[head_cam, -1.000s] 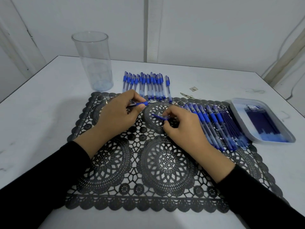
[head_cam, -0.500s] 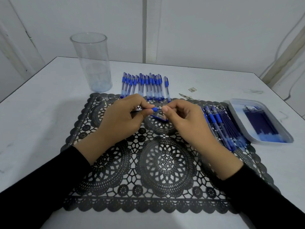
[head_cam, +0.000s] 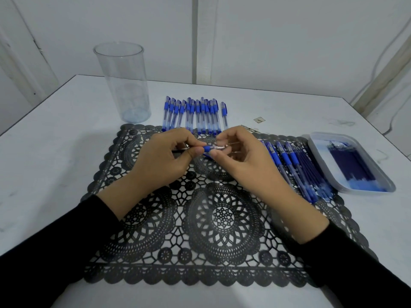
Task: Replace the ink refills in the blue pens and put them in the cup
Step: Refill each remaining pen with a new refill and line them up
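Left hand [head_cam: 164,162] and right hand [head_cam: 243,162] pinch opposite ends of the blue-gripped clear plastic pen [head_cam: 207,148], lying crosswise between them

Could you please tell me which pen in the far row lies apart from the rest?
The rightmost pen: a clear gap separates it from the other pens, which lie packed side by side.

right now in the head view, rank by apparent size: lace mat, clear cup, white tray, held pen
1. lace mat
2-3. clear cup and white tray, too alike to rank
4. held pen, partly hidden
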### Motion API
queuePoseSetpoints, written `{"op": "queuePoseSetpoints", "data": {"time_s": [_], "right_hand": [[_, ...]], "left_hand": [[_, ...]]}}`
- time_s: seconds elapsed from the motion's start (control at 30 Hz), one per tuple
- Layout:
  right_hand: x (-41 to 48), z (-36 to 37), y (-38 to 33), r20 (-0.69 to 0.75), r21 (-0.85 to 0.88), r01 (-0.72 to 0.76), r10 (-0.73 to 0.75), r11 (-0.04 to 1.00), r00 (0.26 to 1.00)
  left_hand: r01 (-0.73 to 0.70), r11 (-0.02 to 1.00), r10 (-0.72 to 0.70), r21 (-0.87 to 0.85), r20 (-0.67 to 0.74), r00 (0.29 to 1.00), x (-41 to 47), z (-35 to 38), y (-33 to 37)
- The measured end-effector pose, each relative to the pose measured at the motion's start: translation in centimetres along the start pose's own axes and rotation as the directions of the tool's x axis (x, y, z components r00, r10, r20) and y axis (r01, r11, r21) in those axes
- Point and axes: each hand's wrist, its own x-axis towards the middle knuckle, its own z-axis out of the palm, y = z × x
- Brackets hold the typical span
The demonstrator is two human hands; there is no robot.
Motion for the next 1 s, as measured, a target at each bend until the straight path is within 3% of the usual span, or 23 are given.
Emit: {"op": "queuePoseSetpoints", "data": {"time_s": [0.1,0.23,0.6,0.73,0.9,1.0], "right_hand": [[-0.04,-0.09,0.02,-0.007,-0.106,0.029,-0.030,0.994,1.000],[0.03,-0.24,0.24,0.029,0.012,-0.005,0.004,1.000,1.000],[-0.11,-0.14,0.42,0.005,-0.034,0.025,-0.025,0.999,1.000],[-0.11,-0.23,0.35,0.015,0.062,-0.025,0.024,0.998,1.000],[-0.21,-0.08,-0.03,-0.004,0.024,-0.003,0.003,1.000,1.000],[-0.18,-0.77,0.24,-0.063,0.080,-0.058,0.063,0.995,0.996]], "left_hand": [[0.009,1.000,-0.009,-0.003,0.007,1.000,0.02,-0.09,-0.05],[0.013,1.000,-0.013,0.001,0.004,1.000,-0.01,-0.08,-0.13],[0.017,1.000,-0.018,0.005,0.024,1.000,-0.03,-0.23,-0.20],[0.021,1.000,-0.021,0.005,0.028,0.999,-0.10,-0.26,-0.27],[0.024,1.000,-0.024,0.012,0.035,0.999,-0.12,-0.33,-0.24],[0.055,0.998,-0.055,0.022,0.014,0.998,-0.15,-0.58,-0.30]]}}
